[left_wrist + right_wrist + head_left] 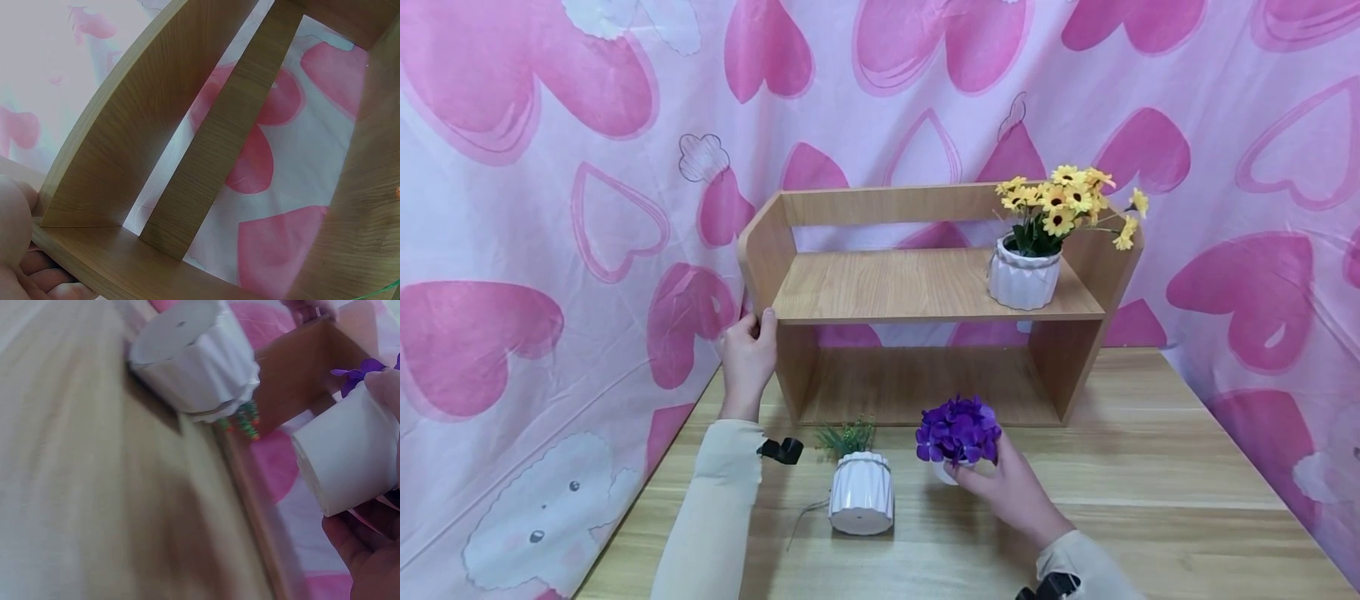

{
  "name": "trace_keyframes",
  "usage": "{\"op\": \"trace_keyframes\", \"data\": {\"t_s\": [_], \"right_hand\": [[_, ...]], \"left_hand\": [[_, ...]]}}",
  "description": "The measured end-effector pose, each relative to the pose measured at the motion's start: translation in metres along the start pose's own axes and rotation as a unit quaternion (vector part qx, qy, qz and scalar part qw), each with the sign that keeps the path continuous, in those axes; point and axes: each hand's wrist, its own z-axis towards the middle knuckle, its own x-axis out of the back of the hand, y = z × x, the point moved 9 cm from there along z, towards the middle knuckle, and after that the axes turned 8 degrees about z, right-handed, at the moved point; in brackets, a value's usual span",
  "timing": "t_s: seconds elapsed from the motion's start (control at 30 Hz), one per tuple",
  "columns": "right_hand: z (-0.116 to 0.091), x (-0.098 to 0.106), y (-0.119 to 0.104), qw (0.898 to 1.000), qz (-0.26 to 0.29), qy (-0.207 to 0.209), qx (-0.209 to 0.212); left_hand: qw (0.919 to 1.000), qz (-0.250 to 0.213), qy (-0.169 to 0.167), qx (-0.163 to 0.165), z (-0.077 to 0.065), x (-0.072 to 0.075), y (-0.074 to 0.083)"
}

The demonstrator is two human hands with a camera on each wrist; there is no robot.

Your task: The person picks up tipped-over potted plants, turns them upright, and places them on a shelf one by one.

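Observation:
My left hand (750,358) grips the left side panel of a two-tier wooden shelf (880,287), thumb on the front edge. The left wrist view shows fingers (47,278) curled round that panel's edge. In my right hand (1026,492) is a small white pot of purple flowers (958,429), held by thumb and fingers in front of the shelf. Its smooth white pot (350,453) is tilted in the right wrist view. Left of it, a ribbed white pot (861,496) with green sprigs lies on its side, base toward me.
A white pot (1024,279) of yellow flowers stands at the right end of the shelf's upper board. The shelf stands on a wooden table (1180,492). Behind it hangs a pink heart-patterned cloth (880,50), which also runs along both sides.

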Motion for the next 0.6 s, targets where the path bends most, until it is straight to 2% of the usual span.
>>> {"op": "trace_keyframes", "data": {"t_s": [0.2, 0.3, 0.47, 0.6], "right_hand": [[0.012, 0.009, -0.019, 1.0, 0.014, 0.0, -0.008], [0.02, 0.014, -0.033, 1.0, 0.019, -0.002, 0.014], [0.031, 0.023, -0.057, 0.998, -0.016, 0.009, 0.058], [0.039, 0.028, -0.07, 0.997, -0.035, 0.017, 0.069]], "left_hand": [[0.9999, -0.007, -0.01, 0.008, 0.001, -0.002, -0.002], [0.9998, -0.009, -0.011, 0.013, 0.001, -0.003, -0.003], [1.0, 0.001, -0.002, 0.006, 0.001, -0.001, -0.002], [1.0, 0.002, -0.003, 0.004, 0.0, -0.001, -0.002]]}}
